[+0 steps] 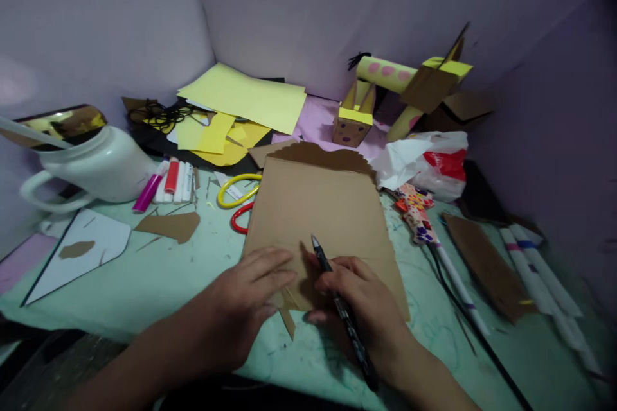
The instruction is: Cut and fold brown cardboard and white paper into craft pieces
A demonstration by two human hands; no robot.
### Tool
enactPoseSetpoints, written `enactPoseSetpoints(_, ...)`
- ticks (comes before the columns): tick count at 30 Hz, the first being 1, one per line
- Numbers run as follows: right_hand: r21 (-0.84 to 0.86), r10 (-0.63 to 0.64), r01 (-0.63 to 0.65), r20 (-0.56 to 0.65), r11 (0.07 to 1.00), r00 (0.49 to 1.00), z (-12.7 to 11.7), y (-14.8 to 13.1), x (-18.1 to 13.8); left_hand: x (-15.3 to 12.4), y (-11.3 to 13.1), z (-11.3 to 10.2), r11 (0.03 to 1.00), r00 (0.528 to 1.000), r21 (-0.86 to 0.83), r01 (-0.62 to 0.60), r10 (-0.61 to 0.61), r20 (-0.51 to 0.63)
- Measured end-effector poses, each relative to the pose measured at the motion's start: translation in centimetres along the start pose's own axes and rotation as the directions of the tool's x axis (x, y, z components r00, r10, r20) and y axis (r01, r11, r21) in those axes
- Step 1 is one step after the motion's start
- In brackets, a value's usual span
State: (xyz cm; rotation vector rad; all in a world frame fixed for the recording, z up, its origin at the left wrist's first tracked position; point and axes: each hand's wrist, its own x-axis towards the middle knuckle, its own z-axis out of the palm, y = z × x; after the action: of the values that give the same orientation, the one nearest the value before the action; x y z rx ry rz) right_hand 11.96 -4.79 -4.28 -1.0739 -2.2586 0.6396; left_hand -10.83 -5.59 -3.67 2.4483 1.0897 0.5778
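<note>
A sheet of brown cardboard (pixel 318 199) with a wavy far edge lies in front of me on the table. My left hand (pixel 255 292) rests on its near left part, fingers stretched out and thumb apart. By those fingertips a small narrow cardboard strip (pixel 288 323) pokes past the sheet's near edge; whether the fingers press on it I cannot tell. My right hand (pixel 359 292) is closed around a black pen (pixel 343 308), whose tip points away from me above the sheet. Scissors with yellow and red handles (pixel 240 191) lie partly under the sheet's left side.
Markers (pixel 173 181) lie beside a tipped white mug (pixel 103 164) on the left. Yellow paper (pixel 245 99) is piled at the back. A small cardboard animal head (pixel 354 125) and a plastic bag (pixel 441 164) stand back right. A glue gun (pixel 417 212) with black cable lies right.
</note>
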Motion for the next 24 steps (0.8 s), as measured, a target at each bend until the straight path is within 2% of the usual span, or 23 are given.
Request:
enactPoseSetpoints(3,-0.019,0.012,-0.012,-0.034,1.0,0.999,0.4,0.3,-0.1,-1.0,-0.5,-0.1,0.987,0.983,0.008,0.161,-0.16,-0.095)
enactPoseSetpoints(6,-0.022,0.039,-0.041,-0.081,0.999,0.996,0.9,0.4,-0.4,-1.7,-0.7,0.2,0.976,0.969,-0.006,0.219,-0.218,-0.116)
enactPoseSetpoints(12,-0.049,0.067,-0.075,-0.154,0.996,0.986,1.7,0.3,-0.5,-1.8,-0.7,0.2,0.971,0.966,-0.092,0.221,-0.231,-0.119)
enactPoseSetpoints(18,-0.103,-0.058,0.047,-0.107,0.994,0.993,1.2,0.5,0.0,-1.8,-0.7,0.3,0.977,0.97,-0.099,0.188,-0.2,-0.136)
enactPoseSetpoints(24,-0.057,0.005,-0.013,-0.147,0.998,0.989,1.3,0.2,0.0,-1.1,-0.4,0.3,0.981,0.971,-0.034,0.191,-0.194,-0.14)
